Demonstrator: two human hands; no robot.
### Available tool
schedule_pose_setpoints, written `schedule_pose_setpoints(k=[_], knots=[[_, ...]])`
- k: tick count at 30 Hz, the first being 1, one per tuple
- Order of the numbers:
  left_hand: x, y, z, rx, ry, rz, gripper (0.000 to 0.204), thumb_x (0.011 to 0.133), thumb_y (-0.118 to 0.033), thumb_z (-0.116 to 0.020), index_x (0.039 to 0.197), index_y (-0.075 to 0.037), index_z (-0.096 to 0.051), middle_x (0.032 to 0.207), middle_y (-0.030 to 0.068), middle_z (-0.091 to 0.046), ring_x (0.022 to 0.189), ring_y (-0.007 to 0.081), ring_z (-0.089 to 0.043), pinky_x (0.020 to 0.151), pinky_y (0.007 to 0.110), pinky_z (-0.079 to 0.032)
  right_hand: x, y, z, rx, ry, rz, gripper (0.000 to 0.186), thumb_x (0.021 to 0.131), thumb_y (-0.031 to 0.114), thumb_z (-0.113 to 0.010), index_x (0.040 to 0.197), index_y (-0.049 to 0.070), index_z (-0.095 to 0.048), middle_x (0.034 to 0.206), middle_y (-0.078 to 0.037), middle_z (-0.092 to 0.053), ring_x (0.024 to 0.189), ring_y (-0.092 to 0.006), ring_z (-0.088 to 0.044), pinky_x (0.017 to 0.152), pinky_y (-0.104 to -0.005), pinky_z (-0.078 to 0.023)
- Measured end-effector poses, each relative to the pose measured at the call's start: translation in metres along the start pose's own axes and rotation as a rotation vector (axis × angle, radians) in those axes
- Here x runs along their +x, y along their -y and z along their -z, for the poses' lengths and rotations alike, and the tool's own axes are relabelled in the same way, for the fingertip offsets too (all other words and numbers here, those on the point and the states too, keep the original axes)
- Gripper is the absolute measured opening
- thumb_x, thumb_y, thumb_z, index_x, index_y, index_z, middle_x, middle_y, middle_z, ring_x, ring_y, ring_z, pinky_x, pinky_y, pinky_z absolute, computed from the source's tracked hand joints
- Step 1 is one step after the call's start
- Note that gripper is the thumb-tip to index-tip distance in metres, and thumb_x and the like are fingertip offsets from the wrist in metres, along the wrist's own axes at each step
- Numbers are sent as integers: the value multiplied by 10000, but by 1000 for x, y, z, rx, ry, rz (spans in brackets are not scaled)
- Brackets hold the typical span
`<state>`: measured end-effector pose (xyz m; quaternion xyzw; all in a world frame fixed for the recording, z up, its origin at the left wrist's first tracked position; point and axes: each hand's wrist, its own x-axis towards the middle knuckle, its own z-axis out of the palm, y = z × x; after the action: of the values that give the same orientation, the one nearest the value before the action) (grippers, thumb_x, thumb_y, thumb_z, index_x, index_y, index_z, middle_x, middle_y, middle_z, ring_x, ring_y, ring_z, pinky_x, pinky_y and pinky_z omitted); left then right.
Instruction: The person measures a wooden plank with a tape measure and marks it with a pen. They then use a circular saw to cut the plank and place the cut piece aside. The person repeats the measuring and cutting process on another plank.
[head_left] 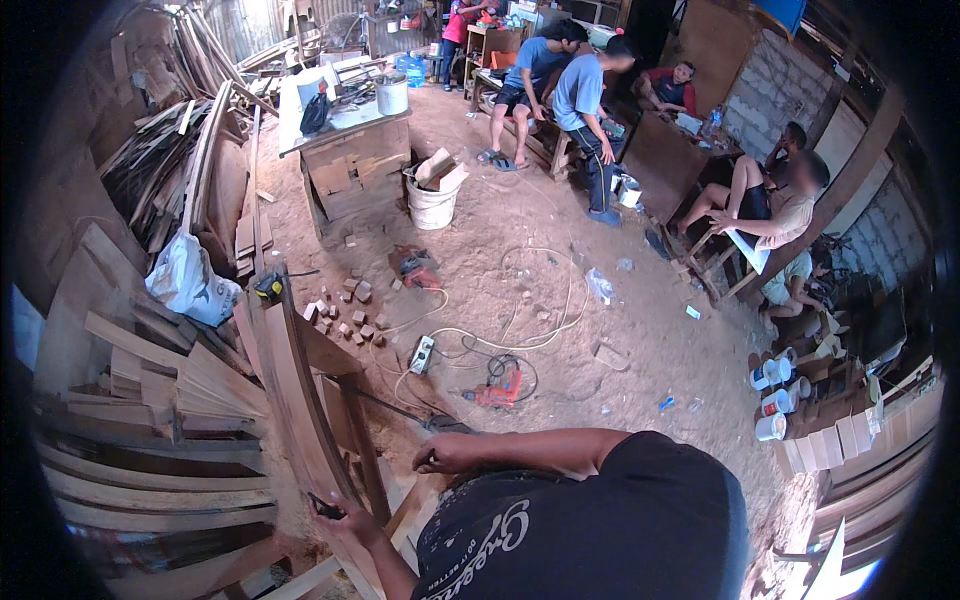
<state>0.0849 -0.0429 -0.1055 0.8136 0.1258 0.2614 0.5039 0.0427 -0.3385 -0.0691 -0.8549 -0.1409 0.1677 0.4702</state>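
Over a long wooden board (292,385), my left hand (345,520) is closed around a small dark object (326,508) whose kind I cannot make out. My right hand (447,453) is curled, held in front of my body to the right of the board. Whatever its fingers may hold is hidden. At the far end of the board sits a yellow and black tape measure (269,286). Beneath the board, a wooden frame with upright pieces (370,450) partly shows.
Red power tools (500,388) (418,270), a white power strip (422,354) and loose cables lie on the dusty floor. Small wood blocks (350,312) are scattered nearby. Stacked planks (170,490) line the left. A bucket of offcuts (431,205) stands ahead; several people sit or stand beyond.
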Motion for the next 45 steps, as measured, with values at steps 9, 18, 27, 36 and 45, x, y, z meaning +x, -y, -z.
schedule_pose_setpoints(k=[9,18,27,36,45], knots=[[-3,22,-6,330,-166,-188,477,1072,-248,-686,1424,37,-535,1346,286,-657,1208,442,-664,1025,505,-534,84,-2,63,101,-109,151,204,986,215,-702,1140,109,-783,992,-133,-786,899,-282,-744,814,-431,-568],[-7,-22,0,337,-33,86,432,1020,-221,-729,1355,12,-589,1206,266,-698,1103,439,-707,957,516,-566,238,-14,128,506,-187,95,153,1007,132,-696,1095,17,-747,1006,-51,-749,971,-143,-703,908,-326,-570],[-5,-36,-2,368,-50,49,402,975,-215,-764,1287,-7,-620,1095,253,-733,980,453,-743,862,510,-604,423,-21,193,288,-448,251,82,973,91,-705,1026,39,-741,884,-28,-732,803,-126,-683,739,-280,-554],[-2,-51,-3,446,-47,78,397,932,-234,-801,1229,-10,-662,1087,232,-735,995,452,-725,854,519,-598,472,-50,206,-53,-370,175,309,867,321,-805,1090,108,-792,918,-167,-796,904,-357,-774,833,-440,-599],[-3,-52,-2,526,-77,71,401,907,-251,-820,1212,-35,-676,1067,210,-741,978,432,-724,864,508,-596,450,-22,201,14,-357,364,122,940,139,-807,1041,74,-788,881,-2,-732,795,-99,-641,757,-294,-536]])
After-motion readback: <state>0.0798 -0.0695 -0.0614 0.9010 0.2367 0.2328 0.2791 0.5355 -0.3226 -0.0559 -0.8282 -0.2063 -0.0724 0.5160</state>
